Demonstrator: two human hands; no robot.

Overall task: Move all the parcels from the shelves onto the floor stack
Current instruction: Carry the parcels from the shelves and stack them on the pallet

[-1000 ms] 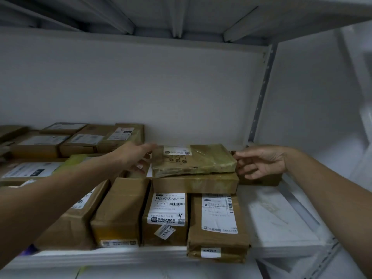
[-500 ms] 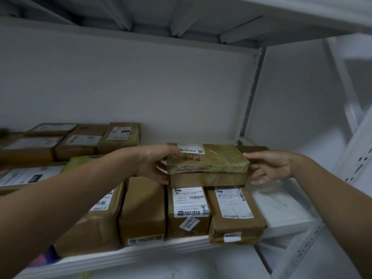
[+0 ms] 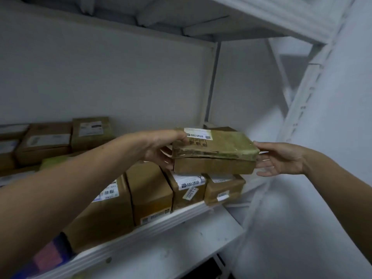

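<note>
**Two stacked parcels gripped at both ends, above the shelf row**

Head view. Half a second ago the pair of parcels sat lower, close on the boxes beneath; now both ride higher and nearer me, with a gap under their right end. My left hand (image 3: 161, 148) has moved from the side onto the corner: thumb on top by the white label, fingers curled under. My right hand (image 3: 281, 159) is half open, fingers pressed to the right end.

Held pair: a flat greenish-brown taped cardboard parcel (image 3: 217, 144) lying on a plain brown cardboard box (image 3: 213, 166).

The white metal shelf (image 3: 153, 224) carries a front row of brown labelled cartons (image 3: 150, 190) and more brown boxes at the back left (image 3: 48, 139).

Labels too blurred to read. My left forearm covers the left cartons; a dark pink-and-blue item at bottom left is cut off.
</note>
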